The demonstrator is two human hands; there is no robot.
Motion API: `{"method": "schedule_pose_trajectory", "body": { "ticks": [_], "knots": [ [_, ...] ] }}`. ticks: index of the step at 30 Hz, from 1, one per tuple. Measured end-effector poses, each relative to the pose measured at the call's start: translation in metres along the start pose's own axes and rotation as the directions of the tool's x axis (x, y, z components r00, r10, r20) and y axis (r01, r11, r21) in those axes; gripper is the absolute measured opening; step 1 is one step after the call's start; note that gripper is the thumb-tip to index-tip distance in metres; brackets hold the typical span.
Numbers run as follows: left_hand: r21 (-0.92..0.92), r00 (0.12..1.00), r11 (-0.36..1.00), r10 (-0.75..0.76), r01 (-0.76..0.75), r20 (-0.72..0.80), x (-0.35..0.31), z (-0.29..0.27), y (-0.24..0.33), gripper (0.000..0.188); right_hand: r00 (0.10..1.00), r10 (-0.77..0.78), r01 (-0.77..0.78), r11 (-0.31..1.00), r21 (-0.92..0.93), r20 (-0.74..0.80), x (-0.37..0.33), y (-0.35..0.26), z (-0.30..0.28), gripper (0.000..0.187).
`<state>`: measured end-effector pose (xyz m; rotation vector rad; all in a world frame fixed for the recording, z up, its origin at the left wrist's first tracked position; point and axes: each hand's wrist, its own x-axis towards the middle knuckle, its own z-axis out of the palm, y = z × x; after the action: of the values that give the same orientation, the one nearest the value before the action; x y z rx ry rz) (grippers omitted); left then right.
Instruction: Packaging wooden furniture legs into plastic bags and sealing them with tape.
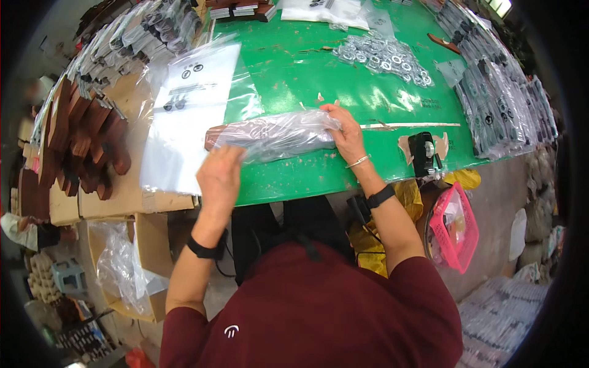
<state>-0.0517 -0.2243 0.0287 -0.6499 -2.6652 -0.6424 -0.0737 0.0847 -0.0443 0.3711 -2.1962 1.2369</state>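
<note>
A clear plastic bag (pixel 288 132) lies across the near part of the green table, with a reddish-brown wooden piece (pixel 214 137) inside; its end shows at the bag's left. My right hand (pixel 346 132) is closed on the bag's right end, thumb and fingers pinching the film. At the left end, my left hand (pixel 219 175) is closed with its fingertips against the film, just below the wooden piece. To the left, a stack of flat clear bags (pixel 190 116) with dark printed marks lies on the table and cardboard.
Brown wooden pieces (pixel 86 129) are piled at left. A heap of small clear packets with rings (pixel 383 58) lies at the back. Wrapped bundles (pixel 497 110) stand along the right edge, near a black tape dispenser (pixel 421 153). A pink basket (pixel 454 227) is below the table.
</note>
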Motion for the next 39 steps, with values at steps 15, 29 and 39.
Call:
{"method": "schedule_pose_trajectory", "body": {
  "ticks": [15,29,39],
  "knots": [
    [0.082,0.955,0.969,0.243,-0.233,-0.167,0.098,0.061,0.014,0.046,0.989,0.066,-0.083,0.988,-0.127,-0.131,-0.026,-0.035,0.004,0.02],
    [-0.577,0.918,0.762,0.394,-0.293,0.053,0.098,0.085,0.038,0.03,0.99,0.084,-0.103,0.98,-0.17,-0.115,-0.024,-0.036,0.002,0.018],
    [-0.72,0.903,0.674,0.187,0.169,0.387,0.12,0.102,0.031,0.023,0.956,0.262,-0.276,0.956,-0.098,-0.135,-0.025,-0.048,-0.002,0.035]
  ]
}}
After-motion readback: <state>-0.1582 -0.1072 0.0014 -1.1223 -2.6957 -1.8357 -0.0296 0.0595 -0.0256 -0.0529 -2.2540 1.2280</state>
